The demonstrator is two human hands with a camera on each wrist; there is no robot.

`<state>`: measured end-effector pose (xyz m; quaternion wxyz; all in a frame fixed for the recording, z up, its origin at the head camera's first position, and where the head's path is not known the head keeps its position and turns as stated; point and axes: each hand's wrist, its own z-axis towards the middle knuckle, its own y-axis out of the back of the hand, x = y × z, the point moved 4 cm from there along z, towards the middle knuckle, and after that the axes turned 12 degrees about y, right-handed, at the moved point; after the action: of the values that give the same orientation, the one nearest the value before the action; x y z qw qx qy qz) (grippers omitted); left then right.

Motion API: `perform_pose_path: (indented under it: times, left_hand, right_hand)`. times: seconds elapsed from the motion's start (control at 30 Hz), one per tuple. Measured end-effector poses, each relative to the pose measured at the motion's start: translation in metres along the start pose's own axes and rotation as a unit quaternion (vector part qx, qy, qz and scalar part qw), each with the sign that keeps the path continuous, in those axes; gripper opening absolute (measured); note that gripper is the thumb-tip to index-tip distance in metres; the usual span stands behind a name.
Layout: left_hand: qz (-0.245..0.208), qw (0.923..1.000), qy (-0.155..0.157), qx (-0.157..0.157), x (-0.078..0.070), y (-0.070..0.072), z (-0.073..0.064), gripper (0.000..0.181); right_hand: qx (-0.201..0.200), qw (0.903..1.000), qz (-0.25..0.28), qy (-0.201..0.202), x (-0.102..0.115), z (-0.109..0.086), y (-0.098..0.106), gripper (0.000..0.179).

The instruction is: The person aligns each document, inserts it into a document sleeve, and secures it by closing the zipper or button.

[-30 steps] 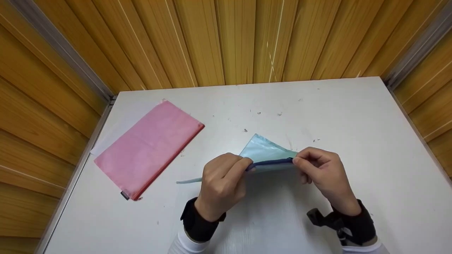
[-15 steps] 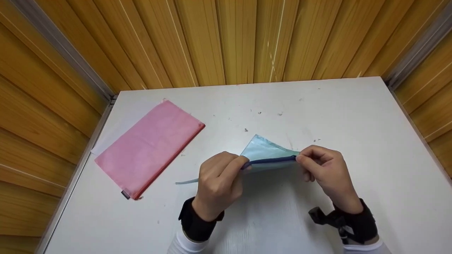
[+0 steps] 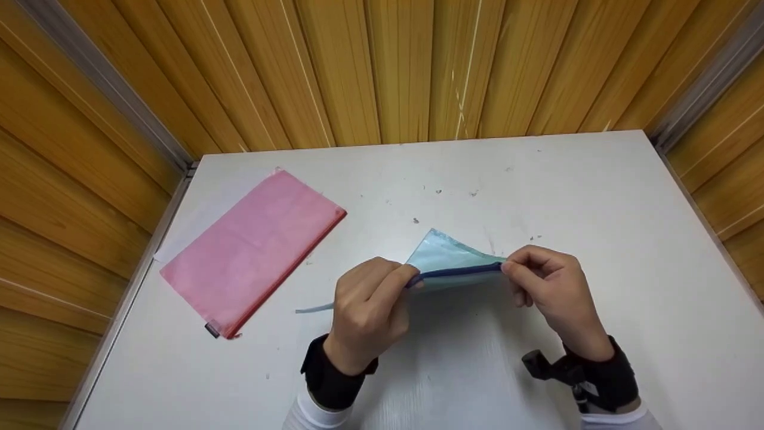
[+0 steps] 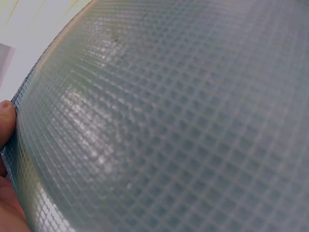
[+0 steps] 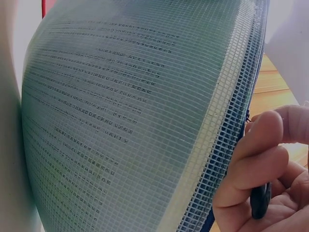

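Observation:
A pale blue-green mesh zip pouch (image 3: 444, 251) is stretched between both hands, close over the table's near half. My left hand (image 3: 370, 310) grips the left part of its dark blue zipper (image 3: 459, 272). At the other end, my right hand (image 3: 548, 286) pinches the zipper between thumb and forefinger. In the right wrist view, lines of print show through the mesh pouch (image 5: 116, 106), and a small black tab (image 5: 260, 200) sits among the right fingers. Mesh fills most of the left wrist view, with fingertips (image 4: 6, 121) at its left edge.
To the left, a pink mesh zip pouch (image 3: 253, 251) with a red zipper lies flat on the white table (image 3: 567, 185), a white sheet (image 3: 203, 224) partly under it. Wood-look panels (image 3: 400, 71) stand along the table's back and sides.
My left hand has shifted slightly left and my right hand slightly right and up, so a bit more zipper shows between them. The pink pouch stays put.

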<state>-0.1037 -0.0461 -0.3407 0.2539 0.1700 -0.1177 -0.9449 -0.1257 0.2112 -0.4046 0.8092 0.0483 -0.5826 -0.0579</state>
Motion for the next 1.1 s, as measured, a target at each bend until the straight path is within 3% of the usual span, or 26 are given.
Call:
perform_pose_path:
  times: [1.1]
  left_hand:
    - [0.008,0.9999,-0.004,-0.014,-0.0006,0.0014,0.0011,0.019]
  right_hand:
    - [-0.013,0.9997,0.0,-0.02,-0.0063,0.0055,0.0039,0.017]
